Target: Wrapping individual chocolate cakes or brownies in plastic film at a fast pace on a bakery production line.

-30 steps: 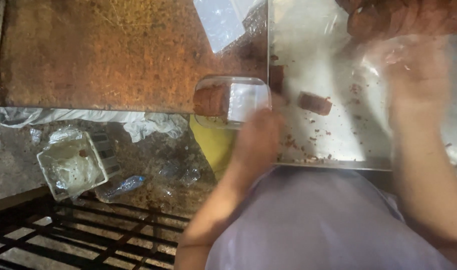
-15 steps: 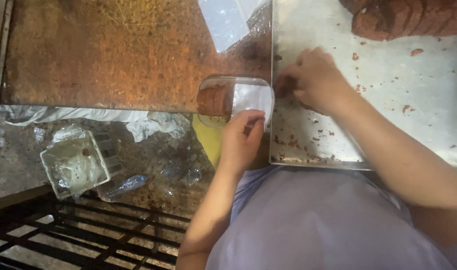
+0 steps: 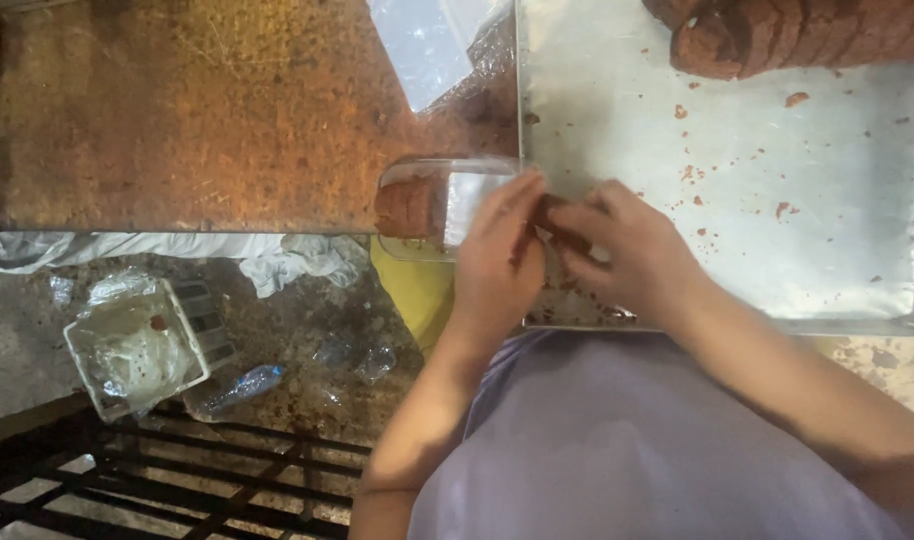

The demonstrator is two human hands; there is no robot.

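Left hand (image 3: 499, 262) and right hand (image 3: 632, 258) together, fingertips meeting, fingers curled

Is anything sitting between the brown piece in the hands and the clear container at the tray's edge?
Nothing visible does. Both hands hold the brown piece right beside the clear container, whose near end looks free; slices fill its far end.

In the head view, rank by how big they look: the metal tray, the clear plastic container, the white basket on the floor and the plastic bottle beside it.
1. metal tray, largest by far.
2. white basket.
3. clear plastic container, partly hidden by the left hand. The basket lies lower, farther from the camera, so these two are unsure.
4. plastic bottle, smallest.
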